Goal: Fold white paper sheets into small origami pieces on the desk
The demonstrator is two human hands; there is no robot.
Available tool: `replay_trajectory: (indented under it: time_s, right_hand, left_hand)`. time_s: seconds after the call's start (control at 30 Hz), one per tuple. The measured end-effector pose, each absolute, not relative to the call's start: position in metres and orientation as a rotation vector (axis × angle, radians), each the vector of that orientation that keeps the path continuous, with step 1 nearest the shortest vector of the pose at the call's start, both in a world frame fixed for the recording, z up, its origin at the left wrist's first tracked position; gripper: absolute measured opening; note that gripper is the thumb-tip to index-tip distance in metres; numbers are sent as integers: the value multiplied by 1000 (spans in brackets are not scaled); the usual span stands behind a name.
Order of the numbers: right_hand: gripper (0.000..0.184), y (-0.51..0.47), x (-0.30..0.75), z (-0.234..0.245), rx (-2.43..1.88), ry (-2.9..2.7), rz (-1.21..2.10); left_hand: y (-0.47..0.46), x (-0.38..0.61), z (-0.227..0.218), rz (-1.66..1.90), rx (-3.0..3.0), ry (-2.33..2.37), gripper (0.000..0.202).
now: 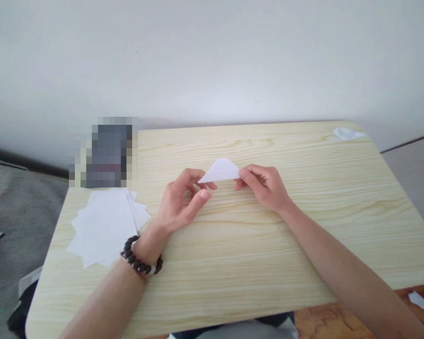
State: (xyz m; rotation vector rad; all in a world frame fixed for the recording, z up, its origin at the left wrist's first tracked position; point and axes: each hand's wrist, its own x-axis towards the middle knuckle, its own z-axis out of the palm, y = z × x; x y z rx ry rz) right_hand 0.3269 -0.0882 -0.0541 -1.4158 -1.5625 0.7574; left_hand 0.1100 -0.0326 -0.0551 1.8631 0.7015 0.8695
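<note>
A small folded sheet of white paper (221, 170), shaped like a flat-topped triangle, is held up over the middle of the wooden table (233, 263). My right hand (266, 187) pinches its right corner between thumb and fingers. Around the paper's left tip, my left hand (183, 200) has its thumb and fingers apart; the fingers reach behind the tip, and whether they touch it I cannot tell. A dark bead bracelet (141, 263) circles my left wrist.
Several loose white sheets (106, 226) lie fanned in a stack at the table's left. Behind them is a dark, pixelated object (108, 155). A folded white paper piece (346, 133) rests at the far right corner, and another white scrap (419, 300) is below the right front edge.
</note>
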Motion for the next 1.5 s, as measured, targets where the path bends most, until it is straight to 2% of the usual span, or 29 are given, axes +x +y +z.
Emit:
replay_trajectory:
  time_s: [0.1, 0.17, 0.4, 0.53, 0.63, 0.73, 0.93, 1.0, 1.13, 1.3, 1.5]
  right_hand:
    - [30, -88, 327, -54, -1392, -1534, 784]
    - [28, -88, 328, -54, -1367, -1553, 814]
    - [24, -87, 329, -54, -1360, -1649, 867]
    - [36, -87, 332, -54, -1217, -1599, 962]
    - [28, -86, 333, -55, -1240, -1578, 976]
    - [21, -87, 332, -55, -1310, -1636, 926]
    - [19, -87, 330, -56, -1333, -1757, 794]
    - [11, -87, 328, -56, -1305, -1798, 709]
    - [23, -87, 326, -58, -1223, -1825, 580]
    - [14, -86, 325, -60, -1182, -1834, 542]
    - [15, -86, 325, -60, -1171, -1826, 501]
  left_hand:
    - [-32, 112, -60, 879, 1876, 688, 56]
    - [-31, 113, -62, 862, 1921, 757, 61]
    - [-30, 113, -62, 889, 2015, 829, 49]
    - [-30, 114, -61, 900, 2010, 854, 50]
    - [-30, 114, -62, 903, 1996, 858, 49]
    - [-30, 114, -65, 925, 1987, 828, 48]
    - [-30, 113, -69, 954, 1962, 791, 48]
    - [-30, 113, -68, 948, 1961, 787, 48]
    - [-31, 114, -65, 916, 1959, 780, 46]
    - [-32, 114, -62, 860, 1974, 822, 43]
    - [-32, 114, -62, 773, 1982, 869, 42]
